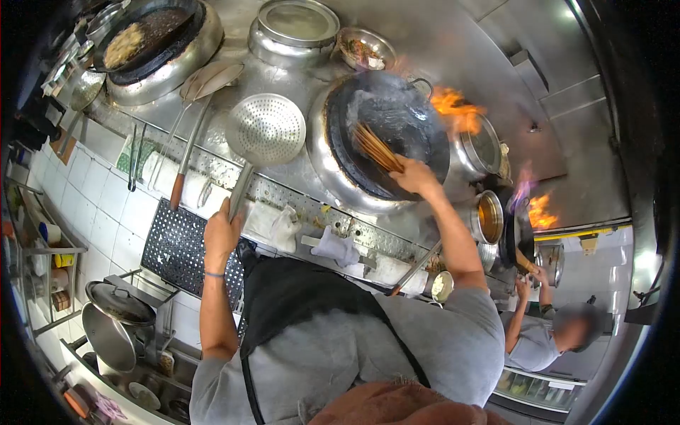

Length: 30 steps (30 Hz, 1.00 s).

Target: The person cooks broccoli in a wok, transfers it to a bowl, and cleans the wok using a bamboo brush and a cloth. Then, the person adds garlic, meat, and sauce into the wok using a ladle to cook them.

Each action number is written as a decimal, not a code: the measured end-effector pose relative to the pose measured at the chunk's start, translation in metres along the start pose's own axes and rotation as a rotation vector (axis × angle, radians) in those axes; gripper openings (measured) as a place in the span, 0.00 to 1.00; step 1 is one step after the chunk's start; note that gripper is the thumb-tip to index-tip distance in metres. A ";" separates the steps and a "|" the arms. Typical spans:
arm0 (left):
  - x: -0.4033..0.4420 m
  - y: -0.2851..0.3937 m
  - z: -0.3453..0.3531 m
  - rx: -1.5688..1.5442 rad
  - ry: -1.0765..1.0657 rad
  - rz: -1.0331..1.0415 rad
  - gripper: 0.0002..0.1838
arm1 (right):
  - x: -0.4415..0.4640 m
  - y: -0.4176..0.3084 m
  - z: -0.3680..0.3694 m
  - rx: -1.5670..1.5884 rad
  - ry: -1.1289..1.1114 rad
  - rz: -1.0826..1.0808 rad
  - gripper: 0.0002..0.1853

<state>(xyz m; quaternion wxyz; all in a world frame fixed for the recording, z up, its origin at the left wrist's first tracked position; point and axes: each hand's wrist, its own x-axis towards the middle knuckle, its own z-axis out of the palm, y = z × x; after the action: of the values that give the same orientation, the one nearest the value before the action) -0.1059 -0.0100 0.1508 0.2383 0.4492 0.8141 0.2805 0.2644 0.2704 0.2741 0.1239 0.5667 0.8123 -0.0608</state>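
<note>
My left hand (pixel 222 230) is closed round the handle of a large perforated skimmer (pixel 267 131), whose round bowl hangs over the steel stove top. In my right hand (pixel 416 177) is a bamboo wok brush (pixel 377 147), its bristles pointing into a black wok (pixel 400 106). The wok sits on a round burner ring, with a wet sheen inside and steam rising. Flames (pixel 457 110) flare at the wok's right edge. The brush tips reach the wok's inner surface.
Another wok with frying food (pixel 124 46) stands at upper left. A lidded pot (pixel 297 23) and a metal bowl of ingredients (pixel 366 48) are at the back. At right, a co-worker (pixel 542 336) handles a wok beside flames. White cloths (pixel 336 246) lie along the stove's front.
</note>
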 end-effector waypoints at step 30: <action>-0.055 -0.045 -0.018 -0.134 -0.009 -0.072 0.27 | -0.038 0.092 -0.011 -0.176 -0.173 0.131 0.30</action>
<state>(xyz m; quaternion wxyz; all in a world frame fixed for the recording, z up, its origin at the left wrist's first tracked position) -0.1179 -0.0818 0.1411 0.2813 0.4040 0.8081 0.3234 0.3612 0.2712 0.2986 0.2465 0.5982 0.7620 -0.0299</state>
